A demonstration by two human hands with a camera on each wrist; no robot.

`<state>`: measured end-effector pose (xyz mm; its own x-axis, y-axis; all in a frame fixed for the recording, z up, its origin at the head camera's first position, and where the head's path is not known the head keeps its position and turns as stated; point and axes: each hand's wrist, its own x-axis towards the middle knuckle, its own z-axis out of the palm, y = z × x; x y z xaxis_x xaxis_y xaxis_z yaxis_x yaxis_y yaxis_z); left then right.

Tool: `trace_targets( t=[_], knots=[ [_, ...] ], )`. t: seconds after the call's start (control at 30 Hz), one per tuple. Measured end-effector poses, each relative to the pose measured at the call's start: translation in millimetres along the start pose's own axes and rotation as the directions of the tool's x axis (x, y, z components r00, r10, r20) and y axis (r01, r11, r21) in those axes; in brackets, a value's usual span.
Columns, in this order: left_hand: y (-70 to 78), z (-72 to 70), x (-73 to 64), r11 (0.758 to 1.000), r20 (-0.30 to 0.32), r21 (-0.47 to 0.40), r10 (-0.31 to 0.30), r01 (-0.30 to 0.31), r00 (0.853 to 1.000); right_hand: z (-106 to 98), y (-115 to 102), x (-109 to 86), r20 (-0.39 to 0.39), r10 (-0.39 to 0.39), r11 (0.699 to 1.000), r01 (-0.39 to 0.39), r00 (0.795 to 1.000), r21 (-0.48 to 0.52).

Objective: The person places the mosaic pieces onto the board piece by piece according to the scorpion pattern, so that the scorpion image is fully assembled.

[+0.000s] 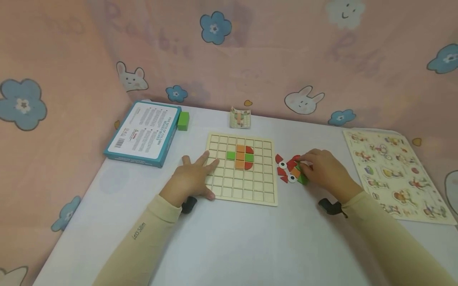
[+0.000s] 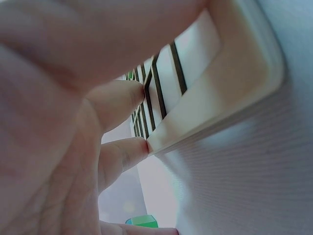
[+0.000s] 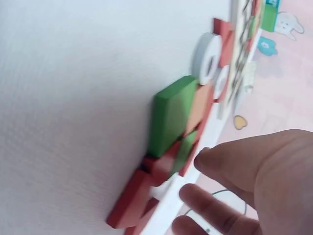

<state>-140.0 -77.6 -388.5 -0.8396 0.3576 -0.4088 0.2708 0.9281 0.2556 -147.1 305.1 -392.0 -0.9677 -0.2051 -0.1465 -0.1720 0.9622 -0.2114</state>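
Pink rabbit-print cloth (image 1: 250, 55) is hung behind a white table (image 1: 236, 242).

Head view: one grid board (image 1: 229, 188) is set mid-table, between both hands. Its left side is touched by the left hand (image 1: 189, 176), fingers (image 1: 211, 165) spread wide, likely so sliding is prevented. Seven pieces are laid on it: three orange squares (image 1: 240, 156) in a column, two green squares (image 1: 230, 155), one each side of the middle orange, two red rounded pieces (image 1: 249, 149) above and below the right green. Loose pieces (image 1: 282, 171) are bunched just beside the right edge, probably for short reach: two eye discs (image 1: 282, 165), one orange visible, several reds and greens; full count is blocked by the right hand (image 1: 325, 172). One picture card (image 1: 240, 118) is placed beyond the board, presumably kept in sight. One box (image 1: 139, 131) and one green block (image 1: 183, 121) are parked left, one picture sheet (image 1: 397, 171) right, likely for elbow room.

Left wrist view: two fingertips are rested at the board's rim, apart; pressure can't be told.

Right wrist view: thumb and fingertips are held apart by the loose pieces, nothing seen pinched; contact can't be told.
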Motion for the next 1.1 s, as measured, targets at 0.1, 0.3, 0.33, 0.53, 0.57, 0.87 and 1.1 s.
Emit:
trace_targets(
  t=[0.1, 0.3, 0.33, 0.53, 0.57, 0.87, 1.1],
  knots=[
    [-0.5, -0.3, 0.1, 1.0, 0.0, 0.005, 0.001, -0.001, 1.0, 2.3, 2.3, 4.9, -0.015, -0.017, 0.999, 0.017, 1.0, -0.03],
    [0.0, 0.4, 0.6, 1.0, -0.001, 0.007, 0.003, -0.003, 1.0, 0.3, 11.5, 15.0, 0.003, 0.051, 0.998, -0.051, 0.999, -0.037],
    [0.1, 0.4, 0.7, 1.0, -0.001, 0.007, 0.002, -0.002, 1.0, -0.2, 12.9, 16.6, 0.009, 0.07, 0.997, -0.069, 0.998, -0.024],
    [-0.4, 0.2, 0.3, 1.0, 0.0, 0.004, -0.002, 0.002, 1.0, -4.8, 18.2, 29.1, 0.085, 0.095, 0.995, -0.094, 0.992, -0.017],
    [-0.6, 0.0, 0.1, 1.0, 0.001, 0.003, -0.003, 0.003, 1.0, -6.5, 17.9, 32.1, 0.095, 0.089, 0.996, -0.088, 0.991, -0.017],
    [-6.5, 3.2, 0.9, 1.0, 0.007, 0.012, -0.017, 0.017, 1.0, -14.8, -45.4, 73.8, 0.074, -0.017, 0.998, 0.012, 0.997, 0.066],
    [-5.6, 5.3, 6.1, 1.0, 0.002, 0.025, -0.011, 0.01, 1.0, -4.3, -112.7, 96.6, 0.009, -0.317, 0.948, 0.317, 0.948, -0.019]
  ],
)
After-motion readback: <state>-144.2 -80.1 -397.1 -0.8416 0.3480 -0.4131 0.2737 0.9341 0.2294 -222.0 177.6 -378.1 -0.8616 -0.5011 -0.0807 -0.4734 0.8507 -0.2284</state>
